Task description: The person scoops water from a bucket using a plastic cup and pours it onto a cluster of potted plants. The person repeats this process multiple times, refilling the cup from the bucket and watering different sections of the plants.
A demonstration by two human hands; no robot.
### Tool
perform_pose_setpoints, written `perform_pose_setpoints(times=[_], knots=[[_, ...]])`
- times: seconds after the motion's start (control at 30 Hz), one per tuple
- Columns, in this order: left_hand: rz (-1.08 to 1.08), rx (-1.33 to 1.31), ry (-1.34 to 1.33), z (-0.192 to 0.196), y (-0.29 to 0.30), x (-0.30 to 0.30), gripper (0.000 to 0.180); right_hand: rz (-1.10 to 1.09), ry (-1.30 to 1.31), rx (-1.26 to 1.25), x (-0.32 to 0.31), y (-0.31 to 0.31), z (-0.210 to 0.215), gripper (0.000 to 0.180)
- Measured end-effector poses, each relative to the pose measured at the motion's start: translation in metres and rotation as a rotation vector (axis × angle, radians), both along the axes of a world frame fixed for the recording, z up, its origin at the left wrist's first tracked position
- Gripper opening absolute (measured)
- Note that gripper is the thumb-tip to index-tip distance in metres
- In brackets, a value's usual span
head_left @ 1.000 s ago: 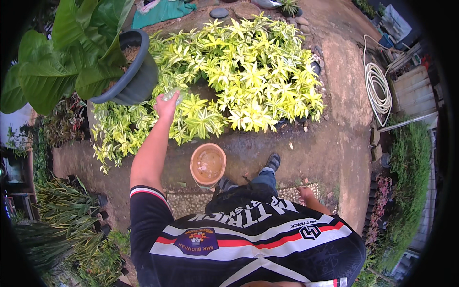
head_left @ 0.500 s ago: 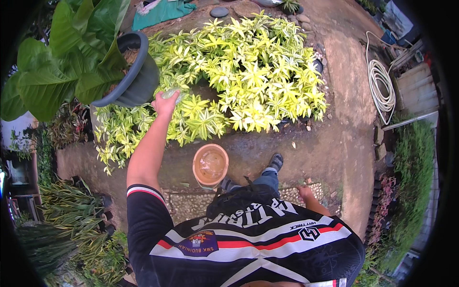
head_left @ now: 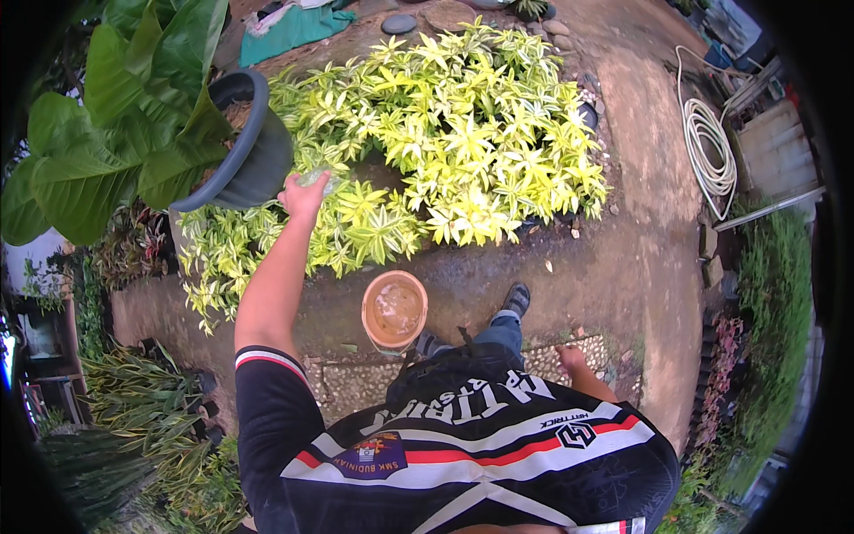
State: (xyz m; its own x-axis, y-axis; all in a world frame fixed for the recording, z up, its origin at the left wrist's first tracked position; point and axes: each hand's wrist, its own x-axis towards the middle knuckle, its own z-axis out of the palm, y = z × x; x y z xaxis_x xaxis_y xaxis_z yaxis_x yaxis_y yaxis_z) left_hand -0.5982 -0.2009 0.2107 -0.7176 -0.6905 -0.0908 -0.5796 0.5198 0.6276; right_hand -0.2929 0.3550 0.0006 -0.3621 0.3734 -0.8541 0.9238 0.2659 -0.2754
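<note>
My left hand reaches out over the yellow-green leafy plants, its fingers closed around a clear plastic container whose exact kind I cannot make out. Right beside it stands a large dark grey pot, tilted in view, with a broad-leaved plant in it. An orange-brown bucket with water in it sits on the ground near my feet. My right hand hangs low at my right side, away from the plants; its fingers are mostly hidden.
A strip of pebbled paving runs beneath me. A pale coiled hose hangs at the right, past a dirt path. Long-leaved plants grow at the lower left. Green cloth and stones lie at the far side.
The left hand with the clear container has shifted very slightly, staying beside the grey pot. The view has moved a little; the right hand looks unchanged.
</note>
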Motion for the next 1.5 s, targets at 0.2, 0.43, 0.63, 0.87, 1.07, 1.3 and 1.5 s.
perform_pose_setpoints(times=[0.2,0.43,0.63,0.87,1.07,1.3,1.5], knots=[[-0.018,0.005,0.011,0.002,0.002,-0.006,0.081,-0.073,0.018,-0.033,0.006,0.004,-0.019,0.036],[-0.021,0.027,0.018,0.003,0.007,-0.008,0.082,-0.054,-0.018,-0.026,0.006,0.008,-0.025,0.037],[-0.038,-0.011,0.032,-0.004,0.006,-0.012,0.081,-0.025,-0.033,-0.016,0.001,0.007,-0.017,0.039],[-0.056,-0.025,0.018,0.002,0.015,-0.015,0.081,-0.033,-0.068,-0.045,0.005,0.008,-0.017,0.04],[-0.064,-0.019,0.009,0.011,0.024,-0.017,0.079,-0.058,-0.054,0.025,0.012,0.007,-0.017,0.038],[-0.105,-0.058,0.022,0.009,0.026,-0.023,0.081,-0.071,-0.054,-0.03,0.014,0.005,-0.011,0.039],[-0.115,-0.052,0.04,0.017,0.031,-0.027,0.082,-0.079,-0.081,-0.054,0.019,0.007,-0.015,0.04]])
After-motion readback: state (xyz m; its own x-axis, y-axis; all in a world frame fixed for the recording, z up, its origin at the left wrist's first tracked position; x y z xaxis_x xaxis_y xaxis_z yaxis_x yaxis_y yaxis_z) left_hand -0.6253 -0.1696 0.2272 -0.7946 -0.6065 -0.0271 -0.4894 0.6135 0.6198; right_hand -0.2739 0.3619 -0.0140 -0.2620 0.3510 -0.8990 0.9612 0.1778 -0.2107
